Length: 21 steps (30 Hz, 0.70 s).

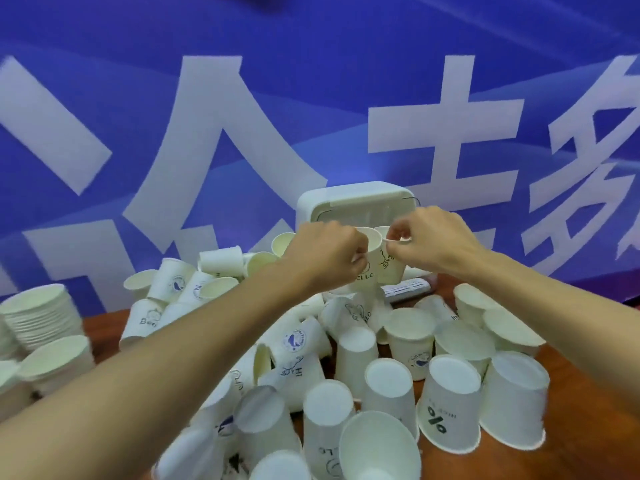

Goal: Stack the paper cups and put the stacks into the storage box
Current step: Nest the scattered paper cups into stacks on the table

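Observation:
Both my hands are raised over a heap of white paper cups (pixel 353 355) on a brown table (pixel 575 455). My left hand (pixel 329 258) grips a cup printed HELLO (pixel 369 271) by its rim. My right hand (pixel 433 240) pinches the rim of a second cup (pixel 391 268) right beside it; the two cups touch. Behind the hands stands the white storage box (pixel 353 202), its lower part hidden by my hands and the cups.
Stacks of nested cups (pixel 41 317) stand at the table's left edge. Loose cups lie upright, upside down and on their sides across the table. A blue banner with large white characters (pixel 242 98) fills the background. A small printed packet (pixel 408 289) lies behind the heap.

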Each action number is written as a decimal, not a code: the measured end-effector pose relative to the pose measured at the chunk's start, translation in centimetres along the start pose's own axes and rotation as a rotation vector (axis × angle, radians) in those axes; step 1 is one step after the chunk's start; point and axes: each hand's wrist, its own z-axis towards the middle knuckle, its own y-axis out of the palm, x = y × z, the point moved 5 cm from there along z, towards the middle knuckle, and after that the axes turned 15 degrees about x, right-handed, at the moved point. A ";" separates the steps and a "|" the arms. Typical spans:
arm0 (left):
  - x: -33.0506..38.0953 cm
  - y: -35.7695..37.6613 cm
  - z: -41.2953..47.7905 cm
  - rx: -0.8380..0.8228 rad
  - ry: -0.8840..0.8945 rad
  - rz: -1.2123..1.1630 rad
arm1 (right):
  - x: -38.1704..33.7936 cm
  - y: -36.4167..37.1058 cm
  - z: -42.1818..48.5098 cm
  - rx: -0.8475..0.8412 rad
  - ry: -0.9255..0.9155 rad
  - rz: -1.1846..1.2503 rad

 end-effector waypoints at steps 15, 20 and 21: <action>-18.3 -15.9 -15.6 -0.107 -0.255 0.338 | -28.1 2.3 3.3 0.056 -0.326 0.323; -24.5 -21.6 -24.0 -0.189 -0.370 0.443 | -38.5 3.5 2.7 0.025 -0.457 0.474; -25.5 -22.2 -25.5 -0.205 -0.395 0.465 | -40.1 3.8 2.4 0.015 -0.482 0.489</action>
